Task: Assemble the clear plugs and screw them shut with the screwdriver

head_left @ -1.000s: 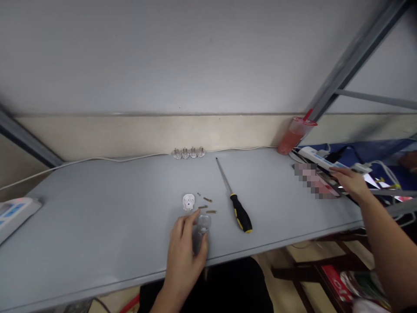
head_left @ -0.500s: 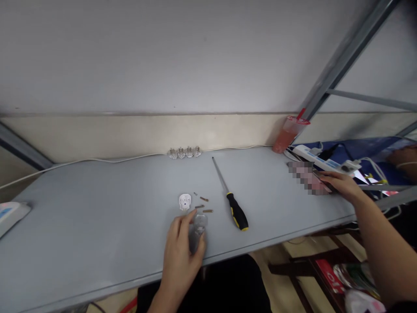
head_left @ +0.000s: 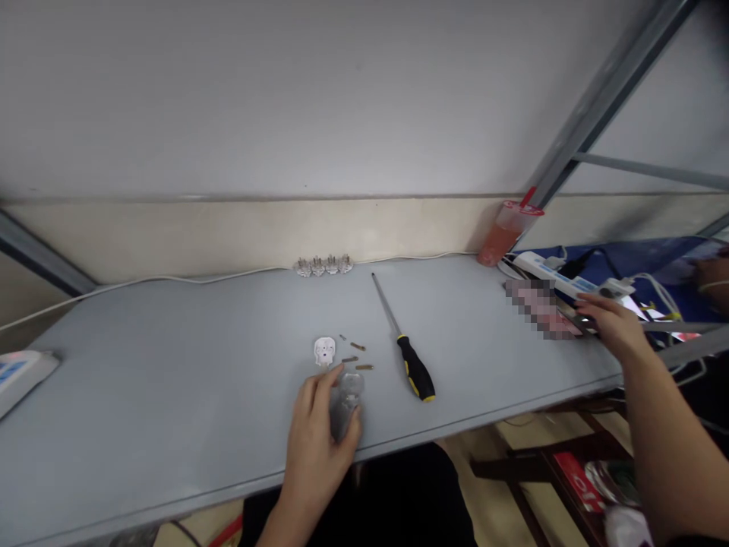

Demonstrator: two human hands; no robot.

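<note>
My left hand (head_left: 322,425) rests near the front edge of the table, its thumb and fingers closed around a clear plastic plug shell (head_left: 351,386). Just beyond it lie a white plug insert (head_left: 324,351), several brass plug pins (head_left: 364,367) and a small screw (head_left: 342,337). A black and yellow screwdriver (head_left: 415,368) lies to their right, its shaft pointing at the wall. Over on the right, my right hand (head_left: 612,323) reaches with outstretched fingers beside a flat pinkish item (head_left: 541,308), blurred out by pixels. Its thumb is mostly hidden.
Several clear plugs (head_left: 323,264) stand in a row by the wall, along a white cable (head_left: 187,281). A cup of red drink (head_left: 506,235) and a white power strip (head_left: 550,275) are at the back right. Another person's hand (head_left: 714,277) shows at the far right.
My right hand has shifted a little to the right, off the near end of the pinkish item. My left hand stays around the clear plug shell.
</note>
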